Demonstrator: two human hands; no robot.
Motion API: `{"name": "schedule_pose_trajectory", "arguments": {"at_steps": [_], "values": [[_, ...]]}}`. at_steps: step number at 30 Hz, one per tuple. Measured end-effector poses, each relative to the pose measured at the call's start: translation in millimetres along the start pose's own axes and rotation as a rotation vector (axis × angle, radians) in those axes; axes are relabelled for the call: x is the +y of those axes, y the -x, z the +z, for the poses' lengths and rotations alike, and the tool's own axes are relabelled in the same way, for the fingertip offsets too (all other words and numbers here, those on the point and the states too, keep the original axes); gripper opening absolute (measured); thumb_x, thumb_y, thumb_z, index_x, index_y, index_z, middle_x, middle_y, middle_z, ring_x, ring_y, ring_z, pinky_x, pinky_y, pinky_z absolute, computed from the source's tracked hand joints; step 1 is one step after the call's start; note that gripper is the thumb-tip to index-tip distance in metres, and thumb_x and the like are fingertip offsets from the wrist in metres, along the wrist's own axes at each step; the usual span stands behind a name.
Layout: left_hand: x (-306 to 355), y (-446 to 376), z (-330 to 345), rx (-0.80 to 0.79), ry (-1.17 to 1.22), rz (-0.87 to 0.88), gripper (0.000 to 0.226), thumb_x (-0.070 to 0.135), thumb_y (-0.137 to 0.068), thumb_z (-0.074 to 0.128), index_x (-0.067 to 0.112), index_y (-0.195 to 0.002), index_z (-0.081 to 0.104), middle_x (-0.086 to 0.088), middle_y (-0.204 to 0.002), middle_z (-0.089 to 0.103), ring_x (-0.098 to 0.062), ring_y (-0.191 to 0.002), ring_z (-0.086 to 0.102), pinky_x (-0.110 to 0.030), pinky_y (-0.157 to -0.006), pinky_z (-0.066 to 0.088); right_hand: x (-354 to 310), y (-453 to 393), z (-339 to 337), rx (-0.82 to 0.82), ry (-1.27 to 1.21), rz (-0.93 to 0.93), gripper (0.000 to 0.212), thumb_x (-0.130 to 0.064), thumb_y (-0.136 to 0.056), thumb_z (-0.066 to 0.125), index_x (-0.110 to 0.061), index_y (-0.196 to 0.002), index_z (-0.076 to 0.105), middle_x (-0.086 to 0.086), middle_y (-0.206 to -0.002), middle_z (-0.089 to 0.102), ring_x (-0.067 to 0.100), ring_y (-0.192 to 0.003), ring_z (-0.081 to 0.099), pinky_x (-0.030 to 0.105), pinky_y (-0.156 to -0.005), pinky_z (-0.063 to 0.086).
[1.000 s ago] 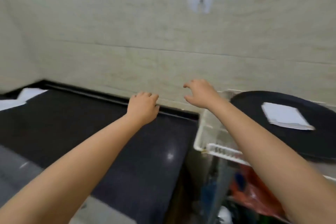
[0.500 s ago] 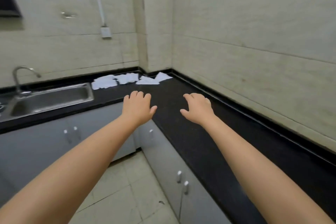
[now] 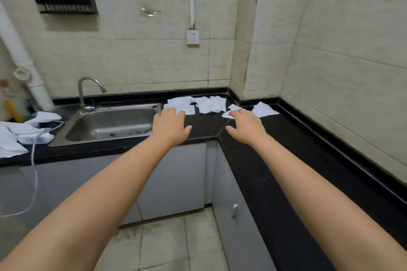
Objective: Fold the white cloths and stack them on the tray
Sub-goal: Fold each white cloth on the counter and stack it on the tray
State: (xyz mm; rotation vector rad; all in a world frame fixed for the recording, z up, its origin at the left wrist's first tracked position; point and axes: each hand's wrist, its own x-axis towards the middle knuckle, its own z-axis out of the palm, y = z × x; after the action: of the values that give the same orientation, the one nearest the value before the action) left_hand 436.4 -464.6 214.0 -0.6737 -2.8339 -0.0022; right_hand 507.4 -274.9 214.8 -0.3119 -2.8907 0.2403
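White cloths lie crumpled in the far counter corner (tray out of view). Left hand and right hand reach toward them, both spread wide and empty, likely to gather one for folding.

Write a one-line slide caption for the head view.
Both empty hands, left and right, reach toward loose white cloths in the black counter's corner, beside the steel sink.

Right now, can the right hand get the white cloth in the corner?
Probably yes. The right hand is open and empty, held out just short of the white cloth, and nothing lies on the black counter between them.
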Motion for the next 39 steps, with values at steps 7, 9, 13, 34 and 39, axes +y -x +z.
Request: {"name": "schedule_pose_trajectory", "arguments": {"at_steps": [7,9,13,34,39], "values": [[-70.4,-128.2,60.2,-0.033,-0.011,-0.062,0.047,0.044,-0.092,0.042,0.012,-0.127,0.043,-0.011,-0.136,0.043,-0.028,-0.127,0.037,-0.041,-0.100,0.035,-16.2,-155.2,60.8,-0.070,0.029,-0.053,0.047,-0.032,-0.088,0.052,-0.011,-0.129,0.044,0.012,-0.128,0.051,0.030,-0.117,0.048,0.041,-0.093,0.043],[-93.0,-168.6,82.3,-0.052,-0.013,-0.064,0.046,0.043,-0.093,0.042,0.011,-0.126,0.044,-0.011,-0.133,0.044,-0.028,-0.125,0.038,-0.041,-0.099,0.036,-21.9,-199.3,82.7,-0.084,0.041,-0.046,0.048,-0.032,-0.088,0.051,-0.012,-0.131,0.043,0.012,-0.130,0.050,0.031,-0.119,0.047,0.042,-0.095,0.043],[-134.2,-255.7,121.8,-0.068,0.013,-0.026,0.047,0.042,-0.092,0.042,0.009,-0.126,0.044,-0.012,-0.128,0.047,-0.028,-0.123,0.040,-0.041,-0.097,0.037,-37.7,-286.9,120.1,-0.088,0.019,-0.007,0.048,-0.029,-0.088,0.050,-0.012,-0.132,0.042,0.012,-0.132,0.048,0.031,-0.122,0.044,0.042,-0.096,0.039],[-174.3,-473.6,372.0,-0.430,0.204,-0.059,0.031,0.032,-0.095,0.043,0.011,-0.117,0.051,-0.006,-0.123,0.053,-0.024,-0.114,0.049,-0.036,-0.089,0.043,-1.9,-534.0,369.0,-0.440,-0.036,-0.037,0.033,-0.023,-0.092,0.044,-0.008,-0.118,0.055,0.011,-0.116,0.057,0.029,-0.109,0.050,0.038,-0.090,0.043],[-173.8,-484.3,401.3,-0.411,0.263,-0.036,0.027,0.025,-0.095,0.045,0.012,-0.116,0.055,-0.003,-0.122,0.056,-0.025,-0.114,0.049,-0.035,-0.086,0.044,-1.5,-553.8,395.6,-0.513,-0.220,0.025,0.035,-0.025,-0.087,0.055,-0.007,-0.117,0.057,0.012,-0.115,0.053,0.026,-0.110,0.049,0.035,-0.089,0.045]]}}
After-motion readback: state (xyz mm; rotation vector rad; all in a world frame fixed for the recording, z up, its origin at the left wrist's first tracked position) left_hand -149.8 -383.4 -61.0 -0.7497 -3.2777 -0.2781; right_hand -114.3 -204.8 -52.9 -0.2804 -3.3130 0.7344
